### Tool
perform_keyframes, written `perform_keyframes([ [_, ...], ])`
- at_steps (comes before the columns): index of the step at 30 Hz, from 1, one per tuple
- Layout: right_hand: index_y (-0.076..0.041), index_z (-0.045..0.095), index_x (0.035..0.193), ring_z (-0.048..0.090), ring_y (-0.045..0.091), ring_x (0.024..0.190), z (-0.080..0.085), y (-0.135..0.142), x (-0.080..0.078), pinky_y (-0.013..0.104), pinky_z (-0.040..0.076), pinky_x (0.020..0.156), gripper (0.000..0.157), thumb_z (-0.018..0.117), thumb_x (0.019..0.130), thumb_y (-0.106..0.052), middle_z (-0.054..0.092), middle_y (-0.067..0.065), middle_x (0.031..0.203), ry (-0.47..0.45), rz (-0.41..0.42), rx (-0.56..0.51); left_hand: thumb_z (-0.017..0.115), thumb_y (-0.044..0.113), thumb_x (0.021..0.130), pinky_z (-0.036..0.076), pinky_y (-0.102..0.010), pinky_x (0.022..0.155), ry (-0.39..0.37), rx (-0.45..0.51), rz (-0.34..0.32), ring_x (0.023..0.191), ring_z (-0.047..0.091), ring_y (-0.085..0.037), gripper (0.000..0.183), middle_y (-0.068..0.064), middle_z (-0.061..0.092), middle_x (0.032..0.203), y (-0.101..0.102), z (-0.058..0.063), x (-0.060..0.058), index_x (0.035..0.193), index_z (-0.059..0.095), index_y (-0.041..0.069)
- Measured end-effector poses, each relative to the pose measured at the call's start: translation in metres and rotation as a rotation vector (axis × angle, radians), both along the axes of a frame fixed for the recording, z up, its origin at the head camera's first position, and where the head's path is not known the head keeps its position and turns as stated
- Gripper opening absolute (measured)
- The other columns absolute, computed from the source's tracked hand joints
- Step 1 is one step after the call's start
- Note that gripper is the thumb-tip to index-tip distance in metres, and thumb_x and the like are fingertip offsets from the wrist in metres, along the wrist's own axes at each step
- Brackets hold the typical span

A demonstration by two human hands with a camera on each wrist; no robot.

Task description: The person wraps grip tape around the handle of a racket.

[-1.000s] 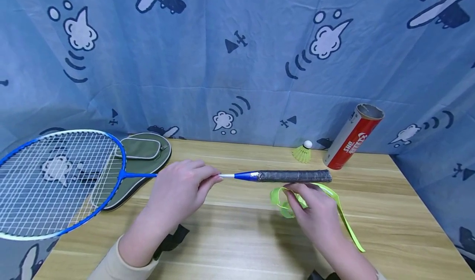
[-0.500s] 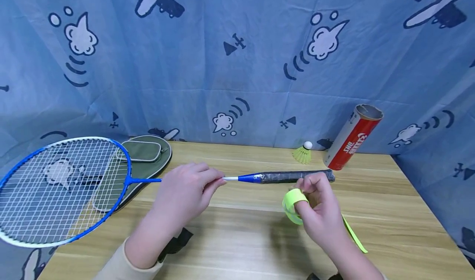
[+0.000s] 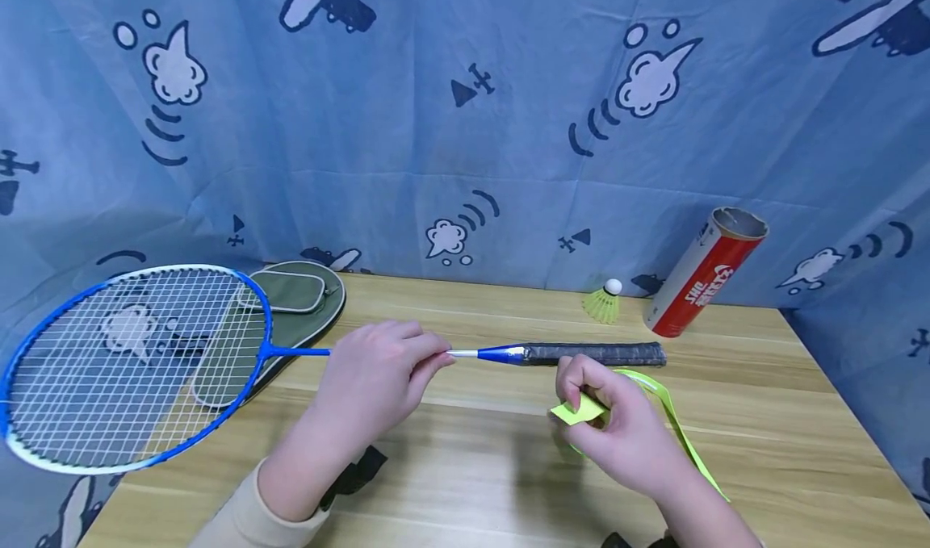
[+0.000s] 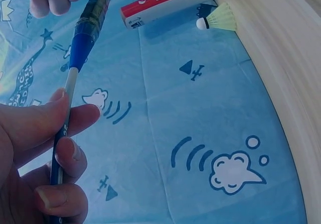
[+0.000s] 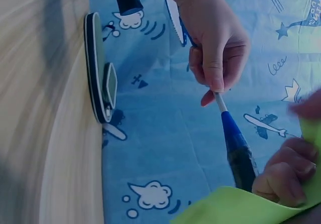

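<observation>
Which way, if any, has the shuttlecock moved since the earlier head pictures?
No: in the head view, the shuttlecock keeps its place beside the red-and-white tube, so no direction applies.

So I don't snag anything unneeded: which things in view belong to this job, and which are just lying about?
Apparently in the job:
blue-and-white racket with dark handle, held in the left hand
flat neon-yellow strip, held in the right hand

Apparently just lying about:
round-ended olive-green case, partly behind the racket
yellow shuttlecock with white tip
red-and-white cylindrical tube
</observation>
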State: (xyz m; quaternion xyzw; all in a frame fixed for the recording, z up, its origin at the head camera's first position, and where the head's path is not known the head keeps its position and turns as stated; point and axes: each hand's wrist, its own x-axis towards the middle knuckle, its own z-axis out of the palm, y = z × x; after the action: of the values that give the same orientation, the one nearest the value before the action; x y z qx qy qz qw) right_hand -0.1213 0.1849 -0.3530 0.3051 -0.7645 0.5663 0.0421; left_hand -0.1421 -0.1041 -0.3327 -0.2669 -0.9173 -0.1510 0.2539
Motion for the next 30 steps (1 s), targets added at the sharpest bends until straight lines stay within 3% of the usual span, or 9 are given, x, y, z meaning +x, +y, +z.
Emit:
perform_keyframes([
  [4, -0.007, 0.041, 0.091, 0.044, 0.015, 0.068, -0.001, 0.002, -0.003, 0.030, 0.036, 0.053, 0.039, 0.071, 0.082, 0.016, 0.044, 0.001, 0.083, 0.035, 0.132, -0.060, 0.077, 0.032, 0.095, 0.050, -0.031, 0.058, 0.014, 0.006, -0.004, 0.066, 0.064, -0.011, 0.007, 0.014, 0.067, 0.076, -0.001, -0.002, -0.001, 0.095, 0.081, 0.027],
  [7, -0.004, 0.039, 0.087, 0.043, 0.016, 0.067, -0.006, 0.002, -0.008, 0.030, 0.035, 0.055, 0.032, 0.060, 0.084, 0.020, 0.041, 0.004, 0.078, 0.113, 0.247, -0.146, 0.078, 0.032, 0.094, 0.049, -0.031, 0.057, 0.025, 0.007, -0.007, 0.064, 0.063, -0.011, 0.006, 0.014, 0.065, 0.075, -0.001, -0.003, -0.001, 0.094, 0.081, 0.028],
  [12, -0.009, 0.050, 0.071, 0.043, 0.010, 0.062, -0.010, 0.001, -0.012, 0.024, 0.035, 0.052, 0.039, 0.048, 0.085, 0.027, 0.043, 0.002, 0.068, 0.196, 0.288, -0.189, 0.078, 0.033, 0.094, 0.050, -0.031, 0.057, 0.028, 0.003, -0.003, 0.065, 0.064, -0.011, 0.006, 0.015, 0.066, 0.076, -0.002, -0.005, 0.000, 0.094, 0.081, 0.028],
  [14, -0.010, 0.062, 0.072, 0.048, 0.009, 0.063, -0.008, 0.002, -0.010, 0.024, 0.038, 0.052, 0.041, 0.051, 0.086, 0.028, 0.051, 0.001, 0.069, 0.179, 0.251, -0.174, 0.077, 0.033, 0.094, 0.051, -0.031, 0.058, 0.022, 0.003, 0.000, 0.067, 0.065, -0.011, 0.006, 0.014, 0.068, 0.079, -0.002, -0.005, 0.000, 0.095, 0.081, 0.028],
  [17, -0.008, 0.076, 0.087, 0.058, 0.011, 0.072, -0.003, 0.000, -0.007, 0.025, 0.045, 0.059, 0.035, 0.062, 0.086, 0.024, 0.063, 0.002, 0.078, 0.149, 0.149, -0.127, 0.077, 0.033, 0.095, 0.052, -0.031, 0.060, 0.013, 0.002, 0.004, 0.070, 0.067, -0.011, 0.006, 0.014, 0.070, 0.081, -0.002, -0.003, 0.000, 0.096, 0.081, 0.028],
  [22, -0.005, 0.078, 0.105, 0.069, 0.011, 0.081, 0.002, -0.007, -0.001, 0.023, 0.056, 0.068, 0.027, 0.071, 0.088, 0.015, 0.073, 0.003, 0.092, 0.060, -0.084, -0.066, 0.076, 0.032, 0.095, 0.050, -0.029, 0.058, 0.012, -0.002, 0.002, 0.067, 0.064, -0.010, 0.006, 0.015, 0.068, 0.078, -0.002, 0.002, 0.001, 0.096, 0.081, 0.028],
  [25, -0.002, 0.074, 0.112, 0.074, 0.014, 0.077, 0.002, -0.011, 0.001, 0.030, 0.062, 0.067, 0.025, 0.068, 0.092, 0.012, 0.076, 0.007, 0.092, -0.034, -0.132, -0.110, 0.077, 0.033, 0.095, 0.050, -0.029, 0.058, 0.019, -0.001, 0.001, 0.067, 0.063, -0.011, 0.006, 0.014, 0.067, 0.077, -0.001, 0.004, 0.002, 0.096, 0.081, 0.028],
  [30, 0.002, 0.071, 0.116, 0.078, 0.022, 0.076, 0.000, -0.017, 0.003, 0.037, 0.064, 0.070, 0.019, 0.063, 0.099, 0.005, 0.079, 0.012, 0.093, -0.161, -0.137, -0.155, 0.077, 0.033, 0.095, 0.051, -0.029, 0.059, 0.013, 0.000, -0.002, 0.067, 0.063, -0.010, 0.007, 0.014, 0.068, 0.079, -0.001, 0.005, 0.003, 0.096, 0.081, 0.028],
])
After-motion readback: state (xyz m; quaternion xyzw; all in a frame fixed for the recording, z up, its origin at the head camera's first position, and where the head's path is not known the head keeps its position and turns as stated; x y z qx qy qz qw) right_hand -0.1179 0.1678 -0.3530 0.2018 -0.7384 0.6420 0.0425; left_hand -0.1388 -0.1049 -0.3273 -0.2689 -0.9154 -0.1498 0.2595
